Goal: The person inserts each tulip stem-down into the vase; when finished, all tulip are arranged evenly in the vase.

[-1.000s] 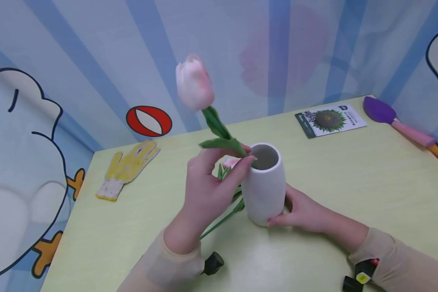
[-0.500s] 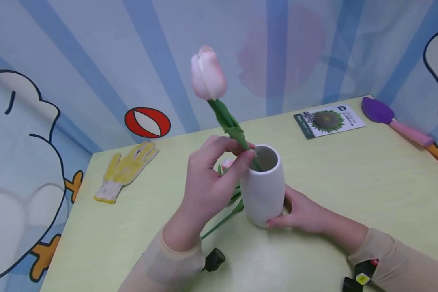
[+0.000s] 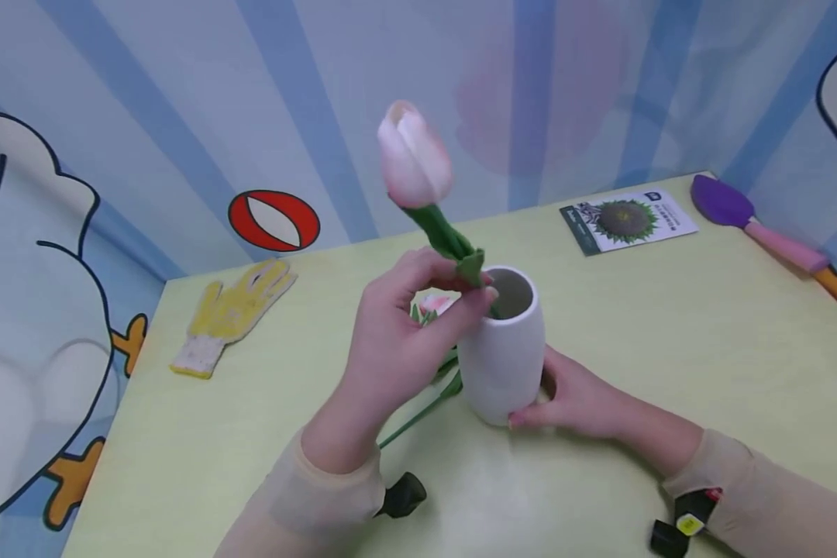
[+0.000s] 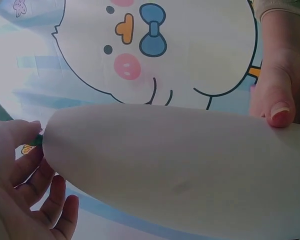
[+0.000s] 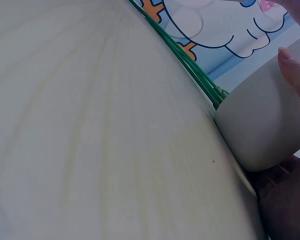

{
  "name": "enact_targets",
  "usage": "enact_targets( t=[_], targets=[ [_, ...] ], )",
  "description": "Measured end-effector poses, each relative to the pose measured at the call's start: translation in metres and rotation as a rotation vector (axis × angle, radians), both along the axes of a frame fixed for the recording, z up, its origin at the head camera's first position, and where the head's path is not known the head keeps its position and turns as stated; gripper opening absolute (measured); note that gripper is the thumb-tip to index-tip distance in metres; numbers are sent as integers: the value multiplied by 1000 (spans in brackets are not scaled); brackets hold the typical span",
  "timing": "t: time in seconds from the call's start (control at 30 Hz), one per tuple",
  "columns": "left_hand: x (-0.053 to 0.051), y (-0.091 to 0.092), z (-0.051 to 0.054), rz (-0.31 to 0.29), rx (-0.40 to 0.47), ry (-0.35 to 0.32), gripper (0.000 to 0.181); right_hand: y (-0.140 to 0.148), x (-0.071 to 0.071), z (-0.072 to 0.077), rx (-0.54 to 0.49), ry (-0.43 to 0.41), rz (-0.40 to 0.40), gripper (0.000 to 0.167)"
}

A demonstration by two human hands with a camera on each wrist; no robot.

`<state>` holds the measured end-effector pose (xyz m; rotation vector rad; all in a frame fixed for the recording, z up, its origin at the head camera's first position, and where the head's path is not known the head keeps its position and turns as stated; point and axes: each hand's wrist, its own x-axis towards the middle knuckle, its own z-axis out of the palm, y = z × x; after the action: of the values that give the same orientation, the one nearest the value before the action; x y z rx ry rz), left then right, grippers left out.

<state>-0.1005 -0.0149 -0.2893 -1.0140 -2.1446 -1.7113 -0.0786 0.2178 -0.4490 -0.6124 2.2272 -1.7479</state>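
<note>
We see a pale blue cloth backdrop with darker blue stripes (image 3: 460, 70) behind everything, printed with white cartoon figures (image 3: 21, 310) with orange feet. In front of it spreads a pale yellow table (image 3: 669, 333).

Two beige-sleeved arms reach over it. We find the left hand (image 3: 404, 333) at the mouth of a smooth white, rounded vase (image 3: 502, 372), thumb and forefinger pinching a stem, the other fingers loosely bent. The right hand (image 3: 579, 395) grips the vase low down, thumb on the near side and fingers round the far side. The vase stands about upright on the table.

The pinched stem belongs to a pale pink artificial tulip (image 3: 421, 174) with green leaves; it leans left, its lower stem inside the vase's mouth. Behind and left of the vase we see more pink tulips with green stems (image 3: 452, 385) lying down.

A yellow-and-white fabric glove (image 3: 233, 314) lies far left. At far right rests a small spade with purple blade and pink handle (image 3: 735, 209), and beside it a white packet picturing a round, green-fringed flower head (image 3: 624, 222). We make out a dark logo, small characters and lettering on its dark end strip, all too small to read. A yellow label (image 3: 690, 525) on the right wrist's black device (image 3: 694, 505) is likewise unreadable.
</note>
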Motion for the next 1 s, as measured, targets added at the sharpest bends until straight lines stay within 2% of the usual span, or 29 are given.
enact_targets(
  t=[0.23,0.5,0.8,1.0],
  targets=[
    [0,1,3,27,-1,4,16,-1,-2,3,-1,-7,10,90],
    [2,2,0,42,3,22,16,1,2,0,13,-21,10,89],
    [4,6,-4,63,88,143,32,0,1,-1,30,5,1,86],
    [3,6,-6,59,67,205,24,0,2,0,34,-6,-3,85]
  ],
)
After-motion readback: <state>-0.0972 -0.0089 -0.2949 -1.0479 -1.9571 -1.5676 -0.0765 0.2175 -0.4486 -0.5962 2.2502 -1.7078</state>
